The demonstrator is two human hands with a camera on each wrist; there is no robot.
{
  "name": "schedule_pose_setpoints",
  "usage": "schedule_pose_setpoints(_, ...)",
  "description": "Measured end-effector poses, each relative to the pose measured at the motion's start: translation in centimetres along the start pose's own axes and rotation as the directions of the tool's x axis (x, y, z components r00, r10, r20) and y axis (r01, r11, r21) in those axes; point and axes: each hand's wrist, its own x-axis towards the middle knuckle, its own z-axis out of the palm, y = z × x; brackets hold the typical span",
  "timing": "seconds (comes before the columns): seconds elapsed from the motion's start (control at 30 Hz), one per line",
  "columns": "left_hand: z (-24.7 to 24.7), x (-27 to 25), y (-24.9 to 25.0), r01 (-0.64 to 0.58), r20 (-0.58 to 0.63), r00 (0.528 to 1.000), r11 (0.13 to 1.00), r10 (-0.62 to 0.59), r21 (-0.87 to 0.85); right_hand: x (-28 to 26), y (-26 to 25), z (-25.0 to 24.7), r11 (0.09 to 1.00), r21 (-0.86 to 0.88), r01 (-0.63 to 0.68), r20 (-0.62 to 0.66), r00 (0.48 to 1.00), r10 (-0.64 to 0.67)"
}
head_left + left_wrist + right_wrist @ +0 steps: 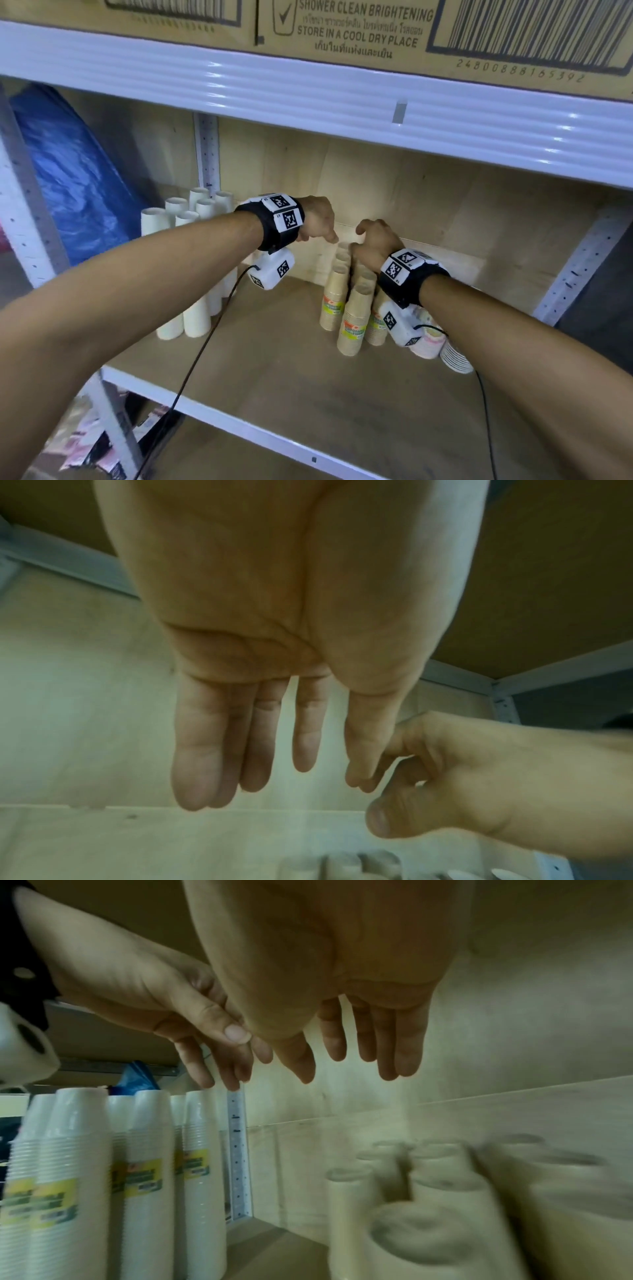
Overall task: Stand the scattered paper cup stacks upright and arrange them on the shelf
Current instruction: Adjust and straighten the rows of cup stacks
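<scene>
Shelf [274, 363] of pale plywood set in a white metal frame, viewed from the head camera, with both forearms reaching in above it. The left hand [317, 219] hovers with its fingers [202, 750] hanging straight and relaxed, grasping nothing; the right hand [375, 241] sits just beside it, fingers [404, 1047] likewise loose and empty, directly above the tops of the brown paper cup stacks [354, 318]. These kraft-coloured stacks, each with an orange and green label, stand upright in a tight cluster near the middle of the shelf, close to the back panel; whether the right hand touches the rearmost top cannot be told. To their right, partly hidden behind the right wrist camera, lie stacks of white patterned paper cups [442, 346], tilted rather than upright. At the left end of the shelf a group of tall white paper cup stacks [191, 219] stands upright, yellow-green labels showing in the right wrist view [140, 1180]. A blue plastic sheet [72, 178] fills the space beyond the left upright. Above, a brown printed cardboard carton [359, 31] with barcodes rests on the upper white shelf beam [308, 99].
</scene>
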Motion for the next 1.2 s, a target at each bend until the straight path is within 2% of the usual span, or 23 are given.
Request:
schedule_pose_setpoints(0.27,-6.0,-3.9,-6.4,0.13,-0.131,0.985,0.983,-0.113,0.128,1.2,-8.1,1.3,0.98,0.039,0.197,0.026,0.98,-0.198)
schedule_pose_setpoints(0.47,-9.0,-6.6,-11.7,0.254,-0.188,0.956,0.958,-0.227,0.132,1.4,-14.8,1.8,0.929,0.107,0.354,0.044,0.932,-0.36)
schedule_pose_setpoints(0.57,-9.3,-8.2,-13.9,0.296,-0.237,0.939,0.937,-0.249,0.188,1.1,-17.9,2.2,0.901,0.162,0.403,0.052,0.908,-0.416)
schedule_pose_setpoints(0.73,-9.1,-10.5,-16.9,0.363,-0.252,0.915,0.916,-0.316,0.169,0.1,-21.8,3.3,0.858,0.26,0.444,0.079,0.875,-0.477)
schedule_pose_setpoints(0.87,-8.5,-11.6,-18.9,0.37,-0.256,0.901,0.928,-0.35,0.032,-0.5,-24.0,4.3,0.843,0.288,0.455,0.08,0.865,-0.495)
schedule_pose_setpoints(1.07,-6.5,-11.8,-20.8,0.367,-0.209,0.908,0.93,-0.362,-0.014,-0.8,-25.3,5.7,0.829,0.319,0.46,0.122,0.847,-0.517)
schedule_pose_setpoints(1.2,-5.6,-11.6,-21.6,0.348,-0.265,0.897,0.935,-0.354,-0.072,-0.7,-25.4,6.2,0.832,0.33,0.446,0.164,0.841,-0.516)
